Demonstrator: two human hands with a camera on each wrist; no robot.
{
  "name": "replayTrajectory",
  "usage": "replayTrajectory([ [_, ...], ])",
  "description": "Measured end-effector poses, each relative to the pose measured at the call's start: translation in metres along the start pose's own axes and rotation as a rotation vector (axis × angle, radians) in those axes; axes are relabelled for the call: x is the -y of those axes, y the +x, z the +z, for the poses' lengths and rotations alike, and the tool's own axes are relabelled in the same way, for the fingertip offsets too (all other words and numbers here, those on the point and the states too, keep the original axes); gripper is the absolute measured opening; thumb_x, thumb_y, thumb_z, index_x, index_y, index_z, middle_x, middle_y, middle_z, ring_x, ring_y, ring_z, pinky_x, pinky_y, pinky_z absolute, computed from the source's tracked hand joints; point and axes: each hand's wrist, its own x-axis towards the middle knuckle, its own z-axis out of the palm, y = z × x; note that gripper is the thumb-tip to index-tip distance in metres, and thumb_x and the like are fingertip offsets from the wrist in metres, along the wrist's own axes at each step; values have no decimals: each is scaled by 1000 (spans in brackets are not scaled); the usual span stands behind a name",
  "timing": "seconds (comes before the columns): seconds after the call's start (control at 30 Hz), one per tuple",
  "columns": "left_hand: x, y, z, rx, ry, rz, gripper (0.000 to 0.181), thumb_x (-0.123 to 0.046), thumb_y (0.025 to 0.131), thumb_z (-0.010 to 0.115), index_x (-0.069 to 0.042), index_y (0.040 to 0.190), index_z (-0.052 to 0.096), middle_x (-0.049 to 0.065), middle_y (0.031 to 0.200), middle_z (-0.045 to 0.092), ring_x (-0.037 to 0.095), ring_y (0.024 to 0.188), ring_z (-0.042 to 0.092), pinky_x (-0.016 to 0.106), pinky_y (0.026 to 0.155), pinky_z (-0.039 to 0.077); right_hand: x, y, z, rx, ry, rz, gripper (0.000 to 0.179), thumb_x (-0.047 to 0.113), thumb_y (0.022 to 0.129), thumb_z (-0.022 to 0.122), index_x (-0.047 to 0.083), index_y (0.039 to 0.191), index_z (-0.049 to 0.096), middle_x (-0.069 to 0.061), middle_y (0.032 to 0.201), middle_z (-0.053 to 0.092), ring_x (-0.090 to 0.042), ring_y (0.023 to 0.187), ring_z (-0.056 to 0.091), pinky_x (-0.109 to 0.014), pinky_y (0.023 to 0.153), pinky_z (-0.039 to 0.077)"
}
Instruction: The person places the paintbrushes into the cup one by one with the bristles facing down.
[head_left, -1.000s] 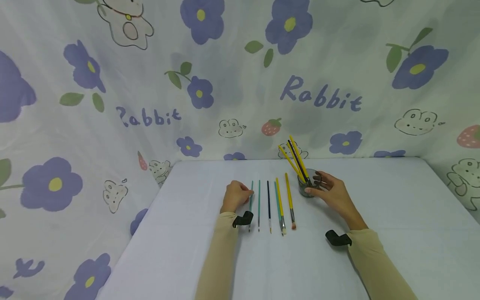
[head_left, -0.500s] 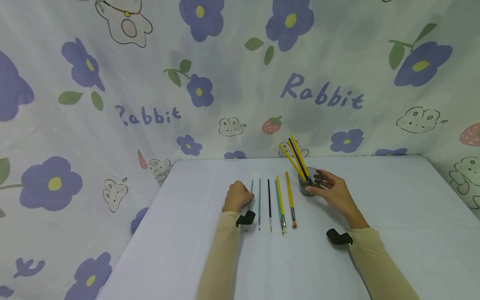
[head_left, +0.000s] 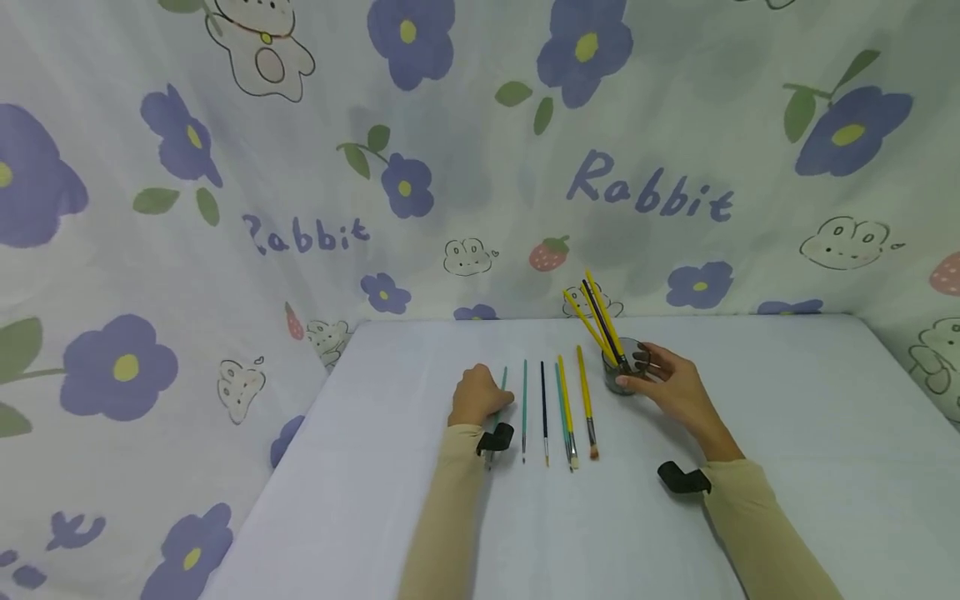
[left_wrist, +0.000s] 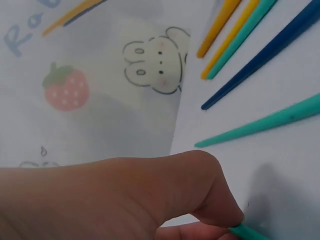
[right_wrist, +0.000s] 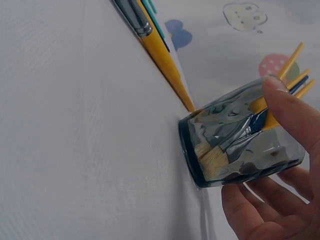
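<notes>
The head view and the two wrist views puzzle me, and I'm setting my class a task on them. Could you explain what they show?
No machine here, just a person's bare left hand and right hand. The head picture comes from a camera worn on the head, looking forward and down; each wrist picture comes from a camera worn on that wrist.

The left hand pinches a teal brush. The right hand holds a glass with more brushes leaning in it. Between the hands, five loose brushes lie on the white table.
</notes>
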Motion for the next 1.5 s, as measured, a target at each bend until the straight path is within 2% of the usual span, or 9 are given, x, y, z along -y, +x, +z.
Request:
replayTrajectory([
  [0.13,11,0,-4,68,-64,-14,17,-15,82,79,-1,74,75,8,65,69,15,52,54,24,48,44,-3,-2,0,8,-1,10,105,49,84,84,9,163,28,-23,160,44,-44,148,44,-56,119,43],
  [0.23,19,2,-8,108,-110,-4,18,-18,85,77,-3,76,77,5,61,70,12,52,57,22,51,47,-3,-2,2,9,-1,6,104,49,84,84,9,163,29,-23,160,45,-43,147,46,-54,118,45],
  [0.4,22,5,-22,145,-235,12,18,-18,88,75,0,91,75,8,70,75,14,58,68,24,59,59,-3,0,2,5,7,-11,104,49,84,84,9,163,29,-22,159,46,-43,146,47,-54,117,46],
  [0.53,19,9,-31,157,-354,10,20,-15,89,73,2,98,73,12,78,76,14,62,71,25,62,63,-3,1,-1,-4,8,-8,106,50,83,84,9,163,28,-22,159,45,-43,147,46,-56,117,45],
  [0.7,18,13,-34,142,-478,28,20,-13,89,70,2,103,72,13,84,77,14,67,73,25,65,63,-4,1,-4,-8,9,-1,107,50,83,85,10,164,28,-23,160,45,-44,147,45,-57,118,43],
  [0.87,17,9,-41,143,-606,39,18,-9,89,68,2,102,71,16,91,78,17,70,75,28,69,65,-3,0,-1,2,9,8,106,48,83,85,10,164,28,-23,160,44,-45,148,44,-58,119,42],
  [1.0,15,10,-44,140,-714,52,17,-6,88,69,2,103,70,15,91,78,17,72,76,28,72,66,1,-2,-1,-2,-4,5,105,48,84,84,9,164,27,-23,160,44,-44,147,45,-58,119,42],
  [1.13,11,13,-40,127,-825,84,16,-4,88,72,2,102,70,12,88,78,16,73,77,27,73,65,2,-2,-1,-8,-7,4,104,48,84,84,10,163,28,-23,160,44,-45,147,45,-58,119,43],
  [1.5,-6,8,-31,13,-1075,181,16,-2,89,73,5,103,67,5,82,78,14,73,78,28,75,66,1,0,1,-12,1,4,102,46,84,85,10,163,30,-22,158,48,-44,146,47,-57,118,44],
])
